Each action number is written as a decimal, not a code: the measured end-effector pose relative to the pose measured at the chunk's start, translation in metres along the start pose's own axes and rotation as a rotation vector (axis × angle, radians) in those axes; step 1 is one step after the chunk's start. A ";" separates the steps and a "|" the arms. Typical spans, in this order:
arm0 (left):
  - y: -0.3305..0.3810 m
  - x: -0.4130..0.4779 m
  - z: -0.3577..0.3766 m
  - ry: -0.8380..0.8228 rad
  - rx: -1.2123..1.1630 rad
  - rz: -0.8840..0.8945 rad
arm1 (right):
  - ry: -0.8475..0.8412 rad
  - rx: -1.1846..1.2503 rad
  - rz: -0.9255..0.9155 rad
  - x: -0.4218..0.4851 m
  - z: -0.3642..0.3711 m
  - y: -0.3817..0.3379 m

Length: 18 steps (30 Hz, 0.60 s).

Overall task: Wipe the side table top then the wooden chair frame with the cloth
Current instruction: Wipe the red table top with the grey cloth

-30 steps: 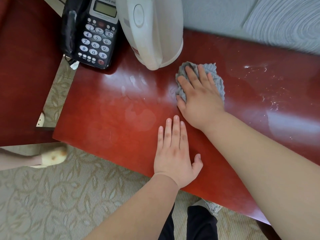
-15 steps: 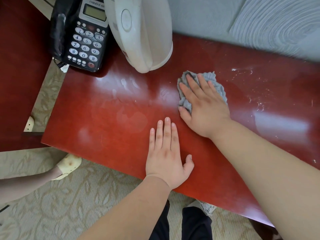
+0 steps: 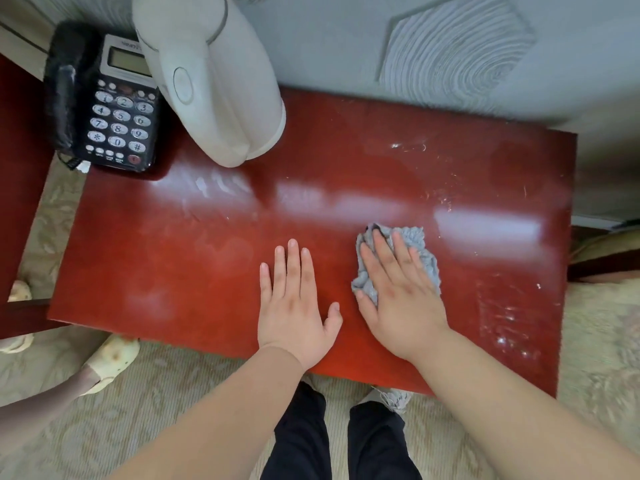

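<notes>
the right hand [image 3: 401,299] lies flat on the grey cloth [image 3: 417,242], fingers straight and a little spread, pressing it onto the red side table [image 3: 166,271]. no finger curls round the cloth; it is pinned under the palm and fingers. the cloth is crumpled and shows past the fingertips and along the thumb side. it sits toward the person from the white kettle [image 3: 214,98] and off to the kettle's right, well apart from it. the left hand [image 3: 294,306] rests palm down on the bare table top, fingers straight and close together, thumb out, holding nothing. it is toward the person from the kettle, a little to the right. a black phone [image 3: 110,109] stands just beside the kettle on its left. white streaks and specks mark the shiny top in front of the kettle and far to its right. below the table's near edge, left of the kettle, a foot in a pale slipper [image 3: 110,358] stands on the patterned carpet [image 3: 173,393].
</notes>
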<state>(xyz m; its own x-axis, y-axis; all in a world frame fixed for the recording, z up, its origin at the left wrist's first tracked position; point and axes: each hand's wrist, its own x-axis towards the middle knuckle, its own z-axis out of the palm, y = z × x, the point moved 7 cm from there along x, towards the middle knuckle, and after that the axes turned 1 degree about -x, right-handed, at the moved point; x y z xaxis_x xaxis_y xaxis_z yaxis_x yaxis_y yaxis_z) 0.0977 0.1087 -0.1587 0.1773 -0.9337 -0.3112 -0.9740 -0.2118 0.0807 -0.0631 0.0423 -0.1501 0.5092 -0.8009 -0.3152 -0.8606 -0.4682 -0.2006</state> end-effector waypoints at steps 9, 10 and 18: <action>-0.002 -0.001 -0.007 0.047 -0.083 -0.033 | 0.083 -0.009 0.042 0.070 -0.023 0.025; -0.003 0.000 -0.010 0.054 -0.092 -0.041 | 0.089 0.005 0.060 0.070 -0.023 0.025; 0.001 0.097 -0.071 0.310 -0.143 0.052 | 0.045 0.037 -0.035 0.010 -0.003 0.001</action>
<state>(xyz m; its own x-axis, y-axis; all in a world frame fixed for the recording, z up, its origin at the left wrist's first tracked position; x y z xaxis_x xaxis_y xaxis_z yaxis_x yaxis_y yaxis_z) 0.1235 -0.0024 -0.1215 0.1838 -0.9830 -0.0023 -0.9571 -0.1795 0.2276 -0.0588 0.0327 -0.1506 0.5369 -0.8009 -0.2652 -0.8409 -0.4827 -0.2447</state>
